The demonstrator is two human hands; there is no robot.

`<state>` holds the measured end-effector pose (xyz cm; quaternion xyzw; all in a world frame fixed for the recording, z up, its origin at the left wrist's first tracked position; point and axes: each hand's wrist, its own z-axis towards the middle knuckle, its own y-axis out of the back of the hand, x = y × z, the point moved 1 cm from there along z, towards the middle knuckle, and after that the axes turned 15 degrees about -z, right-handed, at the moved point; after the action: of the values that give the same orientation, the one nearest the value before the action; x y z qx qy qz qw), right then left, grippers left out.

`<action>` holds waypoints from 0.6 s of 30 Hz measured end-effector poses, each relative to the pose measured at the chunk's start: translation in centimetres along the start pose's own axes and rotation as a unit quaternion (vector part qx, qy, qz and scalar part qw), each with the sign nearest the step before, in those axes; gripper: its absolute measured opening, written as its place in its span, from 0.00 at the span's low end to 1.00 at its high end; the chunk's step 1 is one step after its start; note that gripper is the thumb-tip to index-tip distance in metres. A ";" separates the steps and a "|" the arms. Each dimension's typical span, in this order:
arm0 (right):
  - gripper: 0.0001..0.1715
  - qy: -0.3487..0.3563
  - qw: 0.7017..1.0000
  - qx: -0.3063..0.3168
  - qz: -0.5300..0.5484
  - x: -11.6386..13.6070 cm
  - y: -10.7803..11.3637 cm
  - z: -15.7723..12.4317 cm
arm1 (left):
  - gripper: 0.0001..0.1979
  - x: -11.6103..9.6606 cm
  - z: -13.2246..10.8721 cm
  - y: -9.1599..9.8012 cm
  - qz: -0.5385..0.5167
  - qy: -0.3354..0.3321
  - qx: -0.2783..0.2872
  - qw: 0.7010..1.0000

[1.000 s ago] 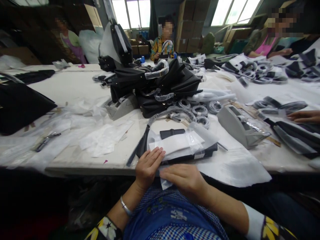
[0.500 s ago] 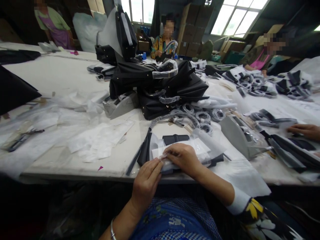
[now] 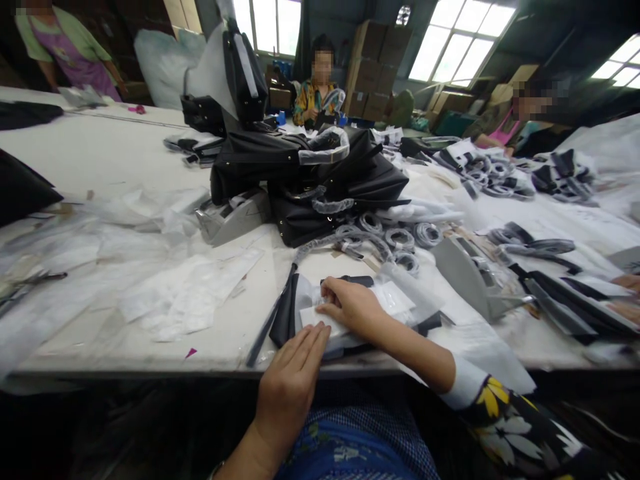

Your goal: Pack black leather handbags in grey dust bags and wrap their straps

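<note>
A black bag (image 3: 283, 319) lies before me at the table's front edge, with white paper (image 3: 313, 317) and clear plastic wrap (image 3: 400, 288) over it. My left hand (image 3: 290, 373) rests against the near side of the paper, fingers stretched out and holding nothing. Above it my right hand (image 3: 350, 303) has thumb and fingers curled in a pinch on the clear plastic wrap; the exact grip is partly hidden. A plastic-wrapped handle (image 3: 340, 239) arches behind the bag.
Black bags (image 3: 300, 167) are piled behind my work. Coiled wrapped straps (image 3: 400, 239) and a grey tape dispenser (image 3: 465, 273) stand to the right; another dispenser (image 3: 235, 217) is left of the pile. White sheets (image 3: 180, 293) cover the left. A co-worker's hand (image 3: 627, 283) is at far right.
My left hand's fingers have straightened and flattened beside the paper. My right hand has moved slightly up and away from the left fingertips. The whole view has shifted a little.
</note>
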<state>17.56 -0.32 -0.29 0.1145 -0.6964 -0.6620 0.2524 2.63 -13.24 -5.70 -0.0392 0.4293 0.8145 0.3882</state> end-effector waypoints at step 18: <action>0.13 -0.433 0.883 -0.158 0.094 -27.9 12.1 -13.9 | 0.29 2.4 -0.9 -0.6 0.037 -0.057 0.028 0.997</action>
<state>50.27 2.57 5.98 -0.2906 -0.6300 -0.7202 0.0018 1.08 -12.29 -7.63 0.0339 0.4301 0.8171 0.3823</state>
